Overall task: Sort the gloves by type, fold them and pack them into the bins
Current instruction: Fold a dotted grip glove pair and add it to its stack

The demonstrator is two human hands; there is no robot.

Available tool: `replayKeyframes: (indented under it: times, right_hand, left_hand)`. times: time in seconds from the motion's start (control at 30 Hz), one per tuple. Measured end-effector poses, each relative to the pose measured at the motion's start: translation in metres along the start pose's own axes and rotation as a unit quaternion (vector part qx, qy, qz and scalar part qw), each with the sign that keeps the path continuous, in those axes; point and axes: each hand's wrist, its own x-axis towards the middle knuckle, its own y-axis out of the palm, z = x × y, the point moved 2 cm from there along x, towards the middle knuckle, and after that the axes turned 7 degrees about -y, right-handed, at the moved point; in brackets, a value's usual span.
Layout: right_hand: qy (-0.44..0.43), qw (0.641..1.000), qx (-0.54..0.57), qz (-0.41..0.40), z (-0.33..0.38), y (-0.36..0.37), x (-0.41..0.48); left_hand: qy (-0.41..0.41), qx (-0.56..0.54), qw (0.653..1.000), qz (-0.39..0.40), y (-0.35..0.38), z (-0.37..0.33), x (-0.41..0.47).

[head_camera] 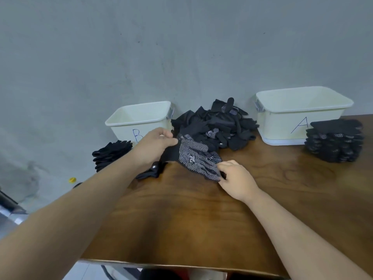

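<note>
head cam: dotted glove (pixel 196 158) stretched btwn hands, left hand (pixel 155 145) pinching cuff, right hand (pixel 235 179) pinching fingertips.

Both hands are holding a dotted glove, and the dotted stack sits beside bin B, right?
No. The head view shows the dotted stack beside bin A, not B. The left hand and right hand do hold a dotted glove.
</note>
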Motion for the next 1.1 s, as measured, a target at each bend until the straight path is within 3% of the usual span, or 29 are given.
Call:
replayKeyframes:
  times: [0.07,0.13,0.2,0.23,0.37,0.43,0.53,0.63,0.73,0.83,0.97,1.1]
  right_hand:
    - [0.007,1.0,-0.01,0.001,0.002,-0.001,0.001]
    - [0.015,1.0,-0.01,-0.01,0.002,-0.002,0.002]
    - [0.017,1.0,-0.006,-0.012,0.004,-0.001,0.002]
    - [0.019,1.0,-0.006,-0.011,0.004,0.0,0.001]
    - [0.028,0.999,-0.016,-0.011,0.005,0.0,0.001]
    - [0.033,0.999,-0.023,-0.014,0.006,0.0,0.001]
    - [0.057,0.996,-0.053,-0.045,0.003,-0.001,-0.002]
    - [0.127,0.985,-0.075,-0.088,-0.002,-0.002,-0.005]
    - [0.19,0.974,-0.077,-0.098,-0.005,-0.005,-0.005]
    - [0.222,0.965,-0.098,-0.098,-0.002,-0.005,-0.005]
    - [0.233,0.962,-0.119,-0.076,-0.002,-0.004,-0.003]
    - [0.244,0.96,-0.119,-0.064,-0.005,-0.009,-0.008]
  left_hand:
    - [-0.06,0.076,0.995,-0.009,-0.014,0.024,-0.006]
    - [-0.08,0.266,0.961,0.004,-0.025,0.054,-0.015]
    - [-0.036,0.44,0.897,0.008,-0.029,0.085,-0.019]
    - [0.004,0.471,0.882,0.009,-0.026,0.096,-0.02]
    - [0.159,0.48,0.858,0.083,-0.01,0.116,-0.021]
    - [0.17,0.492,0.844,0.126,-0.002,0.118,-0.023]
    - [0.173,0.521,0.827,0.123,0.006,0.113,-0.026]
    - [0.185,0.578,0.786,0.118,0.013,0.103,-0.032]
    - [0.229,0.584,0.771,0.112,0.022,0.099,-0.036]
    - [0.267,0.571,0.773,0.08,0.03,0.104,-0.029]
    - [0.247,0.519,0.814,0.085,0.05,0.114,-0.023]
    - [0.201,0.556,0.796,0.129,0.076,0.126,-0.026]
